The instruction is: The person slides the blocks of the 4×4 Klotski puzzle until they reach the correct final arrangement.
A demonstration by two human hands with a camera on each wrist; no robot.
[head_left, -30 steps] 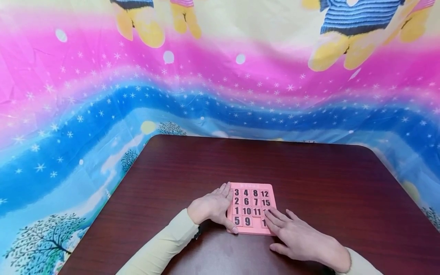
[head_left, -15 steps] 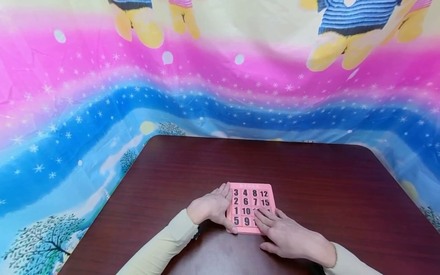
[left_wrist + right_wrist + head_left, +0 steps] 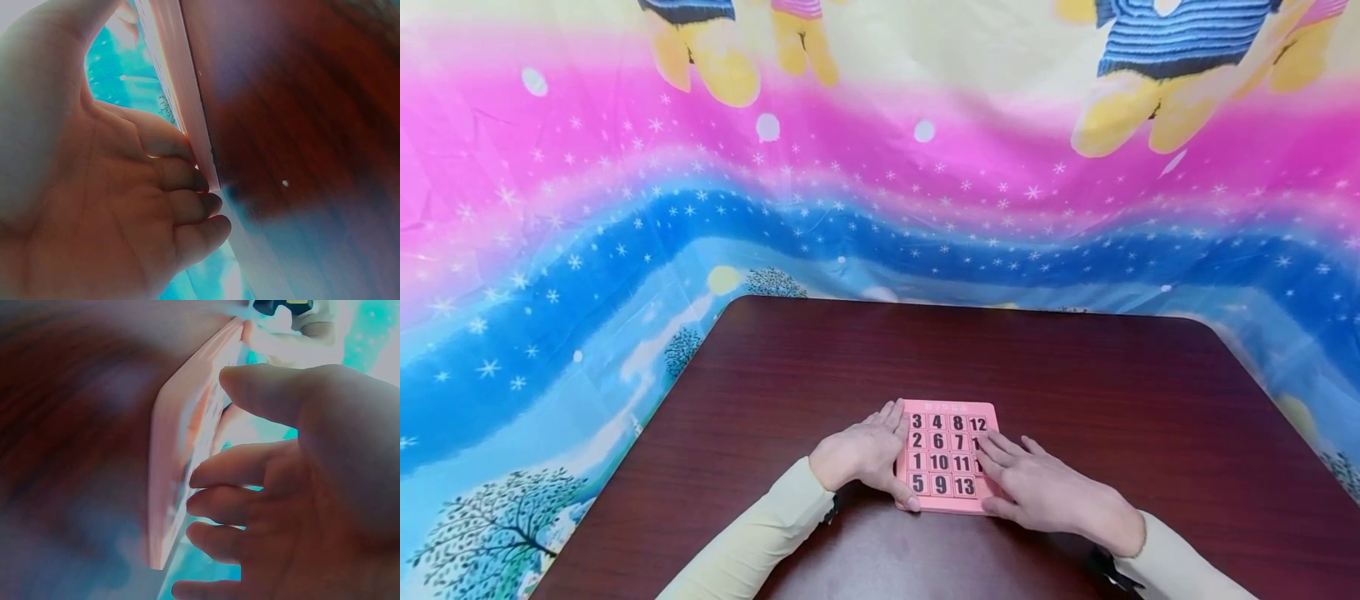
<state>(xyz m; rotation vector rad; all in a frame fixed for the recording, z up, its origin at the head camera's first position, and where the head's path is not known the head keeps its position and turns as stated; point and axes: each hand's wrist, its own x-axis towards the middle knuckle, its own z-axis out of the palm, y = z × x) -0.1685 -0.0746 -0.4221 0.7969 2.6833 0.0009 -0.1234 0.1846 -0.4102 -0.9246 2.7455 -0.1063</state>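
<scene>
A pink number sliding puzzle [image 3: 947,503] lies flat on the table, its black-numbered tiles in a square grid. My left hand [image 3: 867,450] holds it by the left side, thumb at the lower left corner and fingers up along the edge. In the left wrist view, the bent fingertips [image 3: 212,203] meet the puzzle's pale side wall. My right hand [image 3: 1048,487] lies over the right column, straight fingertips on the tiles below the 12, partly hiding them. Its thumb is at the lower right corner. The 13 tile [image 3: 965,486] sits in the bottom row, third column.
The dark reddish-brown wooden table [image 3: 850,350] has rounded far corners. Behind it hangs a colourful printed cloth [image 3: 880,208] with snowflakes, trees and cartoon legs.
The 13 tile has slid left into the bottom row's third slot. My right hand moved left with it, then back right and up along the right column. The left hand stayed put.
</scene>
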